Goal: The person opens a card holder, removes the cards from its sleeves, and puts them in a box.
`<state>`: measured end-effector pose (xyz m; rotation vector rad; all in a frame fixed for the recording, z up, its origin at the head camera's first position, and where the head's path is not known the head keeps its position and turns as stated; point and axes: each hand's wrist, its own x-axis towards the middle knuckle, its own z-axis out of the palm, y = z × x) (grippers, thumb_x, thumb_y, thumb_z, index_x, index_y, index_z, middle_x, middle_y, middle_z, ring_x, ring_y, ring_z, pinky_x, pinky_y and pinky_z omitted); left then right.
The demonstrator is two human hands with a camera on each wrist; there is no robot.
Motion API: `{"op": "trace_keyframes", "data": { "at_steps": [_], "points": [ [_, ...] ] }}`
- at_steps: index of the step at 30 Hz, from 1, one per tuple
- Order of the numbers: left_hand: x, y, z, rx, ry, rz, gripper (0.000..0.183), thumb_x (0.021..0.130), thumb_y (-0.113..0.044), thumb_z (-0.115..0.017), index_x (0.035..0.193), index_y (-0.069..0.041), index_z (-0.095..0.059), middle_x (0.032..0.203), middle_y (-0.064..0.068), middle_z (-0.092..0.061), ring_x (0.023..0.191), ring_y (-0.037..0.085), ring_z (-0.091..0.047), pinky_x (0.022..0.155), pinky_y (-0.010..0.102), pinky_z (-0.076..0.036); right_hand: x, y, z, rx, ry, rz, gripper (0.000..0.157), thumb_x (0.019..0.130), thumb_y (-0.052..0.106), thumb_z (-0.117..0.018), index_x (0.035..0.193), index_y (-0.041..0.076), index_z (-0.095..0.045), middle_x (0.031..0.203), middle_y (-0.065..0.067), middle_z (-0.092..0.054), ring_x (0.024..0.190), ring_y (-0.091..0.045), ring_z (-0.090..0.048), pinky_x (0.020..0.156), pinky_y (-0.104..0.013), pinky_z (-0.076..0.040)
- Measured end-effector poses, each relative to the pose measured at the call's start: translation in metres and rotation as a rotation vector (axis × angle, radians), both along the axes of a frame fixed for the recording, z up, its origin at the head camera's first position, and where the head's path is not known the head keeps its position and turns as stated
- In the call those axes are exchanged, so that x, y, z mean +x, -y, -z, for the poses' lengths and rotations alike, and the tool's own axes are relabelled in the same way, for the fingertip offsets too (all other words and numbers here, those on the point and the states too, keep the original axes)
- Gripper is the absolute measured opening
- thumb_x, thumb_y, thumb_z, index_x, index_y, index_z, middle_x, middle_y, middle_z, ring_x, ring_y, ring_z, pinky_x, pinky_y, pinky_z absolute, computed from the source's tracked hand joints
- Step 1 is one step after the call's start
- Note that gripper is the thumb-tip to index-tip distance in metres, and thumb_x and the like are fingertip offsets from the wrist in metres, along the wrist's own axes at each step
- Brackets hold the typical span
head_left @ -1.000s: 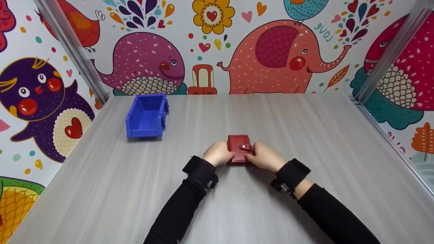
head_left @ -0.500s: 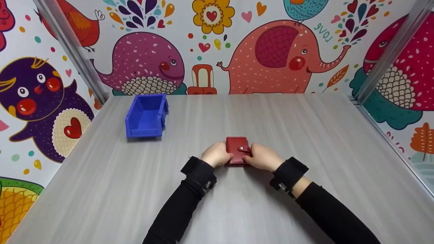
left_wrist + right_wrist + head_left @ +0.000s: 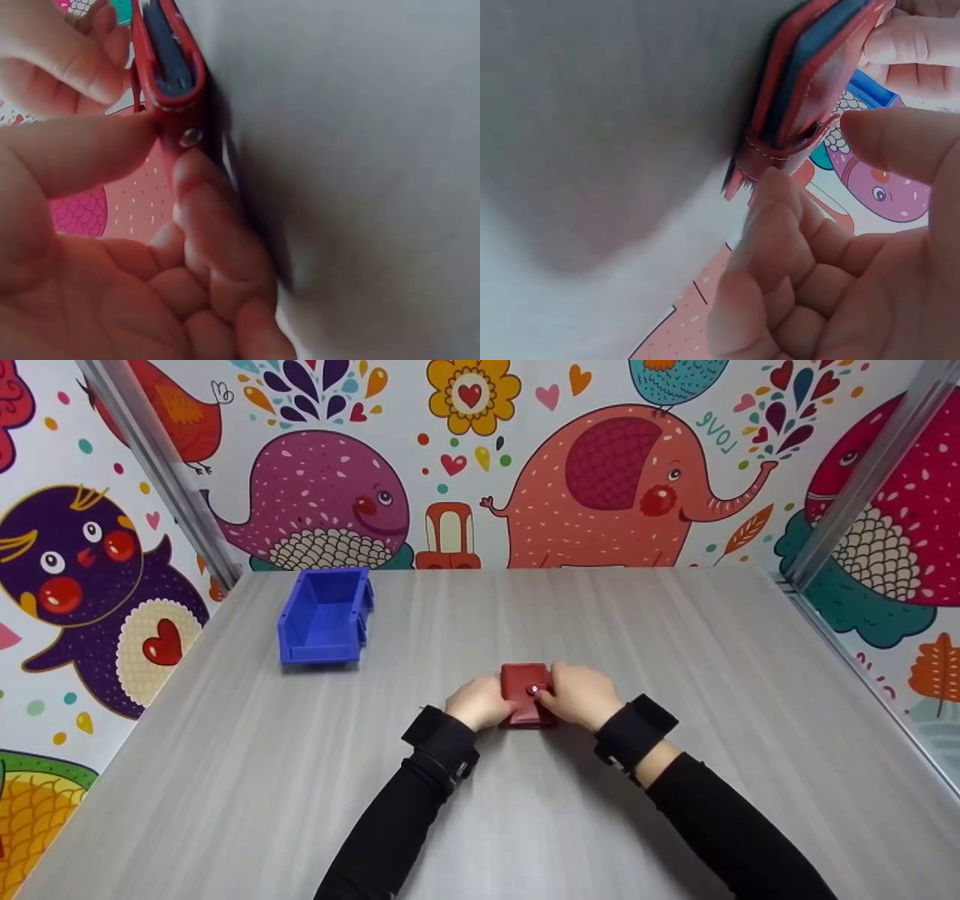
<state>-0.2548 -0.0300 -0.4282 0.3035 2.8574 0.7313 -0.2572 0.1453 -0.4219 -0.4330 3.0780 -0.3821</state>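
Note:
A small red leather wallet (image 3: 517, 679) with a snap strap is held at the middle of the table, close over its surface. My left hand (image 3: 478, 703) pinches its left edge, thumb on top; the left wrist view shows the index fingertip by a metal stud (image 3: 190, 137) on the spine. My right hand (image 3: 585, 695) is at the right edge, with its thumb tip at the snap (image 3: 533, 688). In the right wrist view the strap (image 3: 769, 159) wraps round the wallet's edge, between the right thumb and index finger. Dark inner leaves (image 3: 817, 45) show between the covers.
A blue plastic bin (image 3: 322, 619) stands at the back left of the grey wood-grain table (image 3: 420, 825). Walls with cartoon animal prints enclose the back and sides, with metal posts (image 3: 161, 472) at the corners.
The wallet has shifted slightly left and toward me. My right hand has moved up along the wallet's right edge, bringing its thumb from below the strap onto the snap. My left hand keeps its grip.

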Motion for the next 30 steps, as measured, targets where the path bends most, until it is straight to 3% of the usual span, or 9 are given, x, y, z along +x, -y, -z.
{"op": "trace_keyframes", "data": {
  "at_steps": [6, 12, 21, 30],
  "points": [
    [0.001, -0.001, -0.002, -0.018, 0.022, -0.005, 0.012, 0.087, -0.022, -0.064, 0.083, -0.01, -0.064, 0.094, 0.008, -0.069, 0.07, 0.019, -0.054, 0.062, 0.035, -0.044, -0.005, 0.005, -0.003, 0.02, -0.028, -0.021, 0.036, 0.093, 0.035, -0.067, 0.096, 0.0, -0.061, 0.08, -0.013, -0.063, 0.073, -0.031, -0.063, 0.064, -0.048, -0.052],
    [0.0, -0.002, -0.004, -0.036, 0.031, 0.0, 0.018, 0.09, -0.026, -0.061, 0.092, -0.009, -0.068, 0.1, 0.01, -0.07, 0.073, 0.021, -0.056, 0.064, 0.037, -0.045, -0.008, 0.01, -0.001, 0.017, -0.022, -0.024, 0.035, 0.091, 0.036, -0.069, 0.092, 0.002, -0.06, 0.075, -0.009, -0.06, 0.069, -0.027, -0.06, 0.062, -0.046, -0.051],
    [-0.002, 0.001, -0.001, -0.024, 0.016, 0.032, 0.025, 0.09, -0.028, -0.062, 0.101, -0.007, -0.07, 0.105, 0.011, -0.07, 0.079, 0.022, -0.059, 0.07, 0.039, -0.048, -0.008, 0.016, 0.003, 0.045, -0.057, -0.038, 0.042, 0.089, 0.038, -0.071, 0.094, -0.002, -0.06, 0.078, -0.015, -0.064, 0.071, -0.033, -0.064, 0.061, -0.049, -0.053],
    [-0.002, 0.002, 0.0, 0.003, 0.0, 0.048, 0.018, 0.089, -0.022, -0.064, 0.095, -0.006, -0.068, 0.103, 0.012, -0.07, 0.08, 0.023, -0.06, 0.071, 0.041, -0.05, -0.008, 0.018, 0.007, 0.057, -0.08, -0.023, 0.04, 0.09, 0.037, -0.071, 0.094, -0.003, -0.061, 0.08, -0.018, -0.065, 0.073, -0.035, -0.065, 0.062, -0.051, -0.053]
  ]
}}
